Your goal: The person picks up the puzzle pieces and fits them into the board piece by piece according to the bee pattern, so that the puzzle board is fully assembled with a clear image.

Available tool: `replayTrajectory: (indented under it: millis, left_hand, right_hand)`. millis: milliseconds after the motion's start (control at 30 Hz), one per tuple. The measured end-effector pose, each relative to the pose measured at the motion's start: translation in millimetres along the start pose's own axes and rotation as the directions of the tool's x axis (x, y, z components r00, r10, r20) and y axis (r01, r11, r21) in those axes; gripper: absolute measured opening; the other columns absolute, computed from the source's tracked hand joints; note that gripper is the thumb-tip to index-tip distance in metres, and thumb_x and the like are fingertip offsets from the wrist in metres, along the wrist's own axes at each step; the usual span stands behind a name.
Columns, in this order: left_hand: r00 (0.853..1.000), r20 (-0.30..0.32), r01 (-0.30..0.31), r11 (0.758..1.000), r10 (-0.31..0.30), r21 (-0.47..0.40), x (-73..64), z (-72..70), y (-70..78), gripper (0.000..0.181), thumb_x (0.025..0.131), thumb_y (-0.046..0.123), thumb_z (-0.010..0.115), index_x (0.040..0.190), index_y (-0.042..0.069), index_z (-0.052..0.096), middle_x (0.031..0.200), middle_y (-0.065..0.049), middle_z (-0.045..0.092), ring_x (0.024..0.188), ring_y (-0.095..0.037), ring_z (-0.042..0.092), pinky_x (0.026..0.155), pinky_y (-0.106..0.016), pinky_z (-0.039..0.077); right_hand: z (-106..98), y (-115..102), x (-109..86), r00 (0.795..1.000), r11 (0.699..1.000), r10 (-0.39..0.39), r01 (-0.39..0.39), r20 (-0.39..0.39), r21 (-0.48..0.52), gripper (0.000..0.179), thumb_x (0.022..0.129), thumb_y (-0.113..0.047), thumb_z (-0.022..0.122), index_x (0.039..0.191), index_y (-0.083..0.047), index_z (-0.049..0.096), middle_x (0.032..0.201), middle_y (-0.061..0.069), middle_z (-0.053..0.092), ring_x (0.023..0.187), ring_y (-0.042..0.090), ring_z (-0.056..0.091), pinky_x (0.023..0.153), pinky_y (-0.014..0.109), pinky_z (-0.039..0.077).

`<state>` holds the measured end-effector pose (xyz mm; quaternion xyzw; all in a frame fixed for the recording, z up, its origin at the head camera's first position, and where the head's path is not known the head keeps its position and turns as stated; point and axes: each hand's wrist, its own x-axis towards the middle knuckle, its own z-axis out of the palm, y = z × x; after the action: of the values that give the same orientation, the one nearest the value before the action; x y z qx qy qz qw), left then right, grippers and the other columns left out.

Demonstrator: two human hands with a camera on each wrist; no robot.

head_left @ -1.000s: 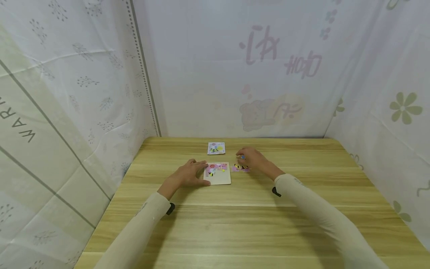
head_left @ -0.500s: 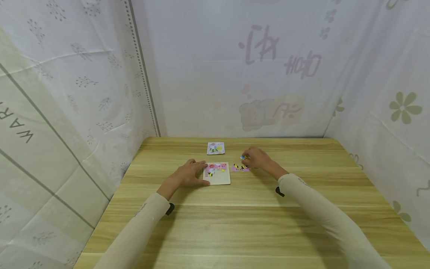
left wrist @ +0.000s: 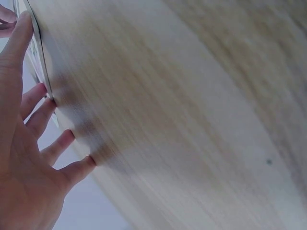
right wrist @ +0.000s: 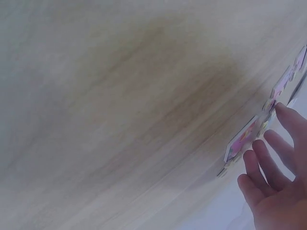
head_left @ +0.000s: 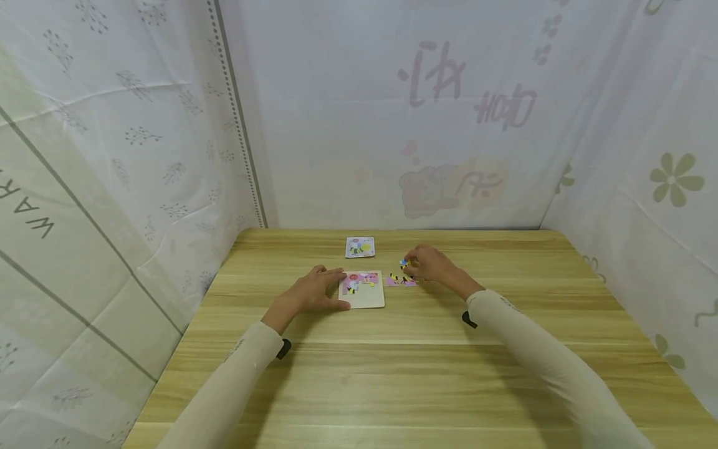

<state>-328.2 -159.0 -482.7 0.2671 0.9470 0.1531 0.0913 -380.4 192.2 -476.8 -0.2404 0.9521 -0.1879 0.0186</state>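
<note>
A square jigsaw board (head_left: 367, 300) lies on the table, its upper part filled with pink pieces showing a bee and a red round shape; its lower part is bare and pale. My left hand (head_left: 312, 292) steadies the board's left side, thumb at the near corner and fingers spread at the far one. In the left wrist view, the thumb (left wrist: 21, 38) touches the board's edge. My right hand (head_left: 430, 264) pinches a small blue-and-yellow puzzle piece (head_left: 403, 264). Just below it lie loose pink puzzle pieces (head_left: 400, 281) with black and yellow stripes, partly hidden by the fingers.
Behind the board lies a square picture card (head_left: 359, 247) with a bee on it. The wooden table (head_left: 359, 380) ends at a patterned cloth (head_left: 336, 125) at the back, with more cloth hanging at both sides.
My right hand has shifted a little to the right with the blue-and-yellow puzzle piece, mostly in the first half second. My left hand and the jigsaw board have stayed put.
</note>
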Motion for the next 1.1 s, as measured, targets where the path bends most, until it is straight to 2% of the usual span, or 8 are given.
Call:
replayTrajectory:
  millis: [67, 267, 533, 800, 1100]
  left_hand:
    - [1.0, 0.001, 0.0, 1.0, 0.0, -0.002, -0.1, -0.4, 0.1, 0.093, 0.085, 0.068, 0.074, 0.158, 0.017, 0.046, 0.166, -0.001, 0.038, 0.147, -0.036, 0.036, 0.113, -0.062, 0.039]
    - [1.0, 0.008, 0.005, 1.0, -0.005, 0.003, 0.3, -0.6, 0.1, 0.093, 0.085, 0.069, 0.074, 0.158, 0.018, 0.046, 0.167, 0.0, 0.037, 0.147, -0.034, 0.036, 0.113, -0.061, 0.039]
    - [1.0, -0.002, 0.002, 1.0, -0.002, -0.005, 0.6, -0.1, -0.1, 0.094, 0.085, 0.071, 0.072, 0.158, 0.018, 0.047, 0.167, 0.0, 0.037, 0.148, -0.036, 0.035, 0.112, -0.064, 0.038]
    - [1.0, 0.002, 0.005, 1.0, -0.005, -0.002, 1.0, 0.3, -1.1, 0.094, 0.085, 0.071, 0.073, 0.158, 0.019, 0.046, 0.167, 0.001, 0.037, 0.148, -0.034, 0.035, 0.112, -0.062, 0.039]
    - [1.0, 0.0, 0.005, 1.0, -0.005, -0.002, 1.2, 0.2, -0.5, 0.094, 0.085, 0.072, 0.072, 0.158, 0.019, 0.046, 0.167, 0.0, 0.037, 0.149, -0.036, 0.034, 0.112, -0.063, 0.039]
  right_hand:
    - [1.0, 0.7, 0.6, 1.0, 1.0, -0.012, 0.012, 0.005, -0.009, 0.035, 0.097, -0.024, 0.077, 0.123, -0.001, 0.074, 0.113, 0.011, 0.07, 0.101, 0.025, 0.063, 0.086, 0.043, 0.056]
    - [2.5, 0.8, 2.7, 0.999, 0.999, -0.039, 0.04, 0.007, -0.026, 0.033, 0.096, -0.021, 0.077, 0.122, -0.001, 0.074, 0.11, 0.01, 0.071, 0.098, 0.024, 0.064, 0.084, 0.043, 0.056]
    - [3.4, -2.2, 3.0, 1.0, 1.0, -0.025, 0.025, 0.014, -0.013, 0.034, 0.097, -0.022, 0.076, 0.124, -0.002, 0.074, 0.115, 0.012, 0.07, 0.105, 0.027, 0.064, 0.092, 0.045, 0.056]
    - [4.2, -1.4, 5.6, 0.998, 0.997, -0.063, 0.064, 0.02, -0.032, 0.036, 0.096, -0.023, 0.078, 0.126, -0.003, 0.073, 0.119, 0.012, 0.07, 0.106, 0.026, 0.064, 0.092, 0.043, 0.055]
    - [6.4, -1.8, 7.4, 0.998, 0.996, -0.068, 0.069, 0.017, -0.052, 0.036, 0.096, -0.025, 0.078, 0.125, -0.004, 0.074, 0.116, 0.011, 0.069, 0.101, 0.023, 0.064, 0.086, 0.04, 0.056]
